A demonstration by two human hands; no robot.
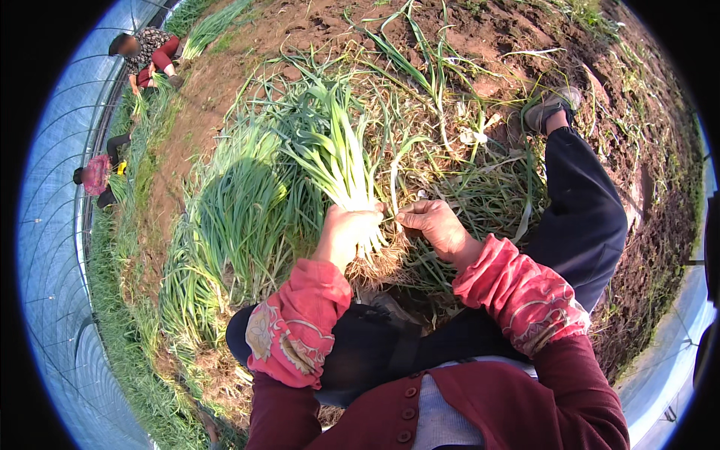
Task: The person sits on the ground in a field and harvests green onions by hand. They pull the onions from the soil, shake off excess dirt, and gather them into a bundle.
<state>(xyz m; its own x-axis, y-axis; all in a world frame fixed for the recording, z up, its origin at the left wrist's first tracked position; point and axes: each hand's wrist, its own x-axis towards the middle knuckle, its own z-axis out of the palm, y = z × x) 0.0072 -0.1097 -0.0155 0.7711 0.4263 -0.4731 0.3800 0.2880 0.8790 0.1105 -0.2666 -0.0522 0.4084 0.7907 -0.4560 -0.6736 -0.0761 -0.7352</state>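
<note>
My left hand (350,229) is closed around a bundle of leafy green stalks (339,135), which look like garlic greens or young leeks. Their green leaves point away from me, and the brown roots (378,264) hang below the fist. Just to the right, my right hand (430,224) pinches the lower part of a single thin stalk (394,174) between thumb and fingers, close beside the bundle. Left of the bundle lies a large heap of the same green plants (242,208). Both forearms wear red patterned sleeve covers.
Loose leaves and pulled stalks (478,185) litter the soil between my legs. Longer plants (427,73) lie farther ahead. Two other people (152,50), (97,174) crouch at the far left beside plant rows, near the curved plastic greenhouse wall (56,225). My shoe (554,109) rests on the right.
</note>
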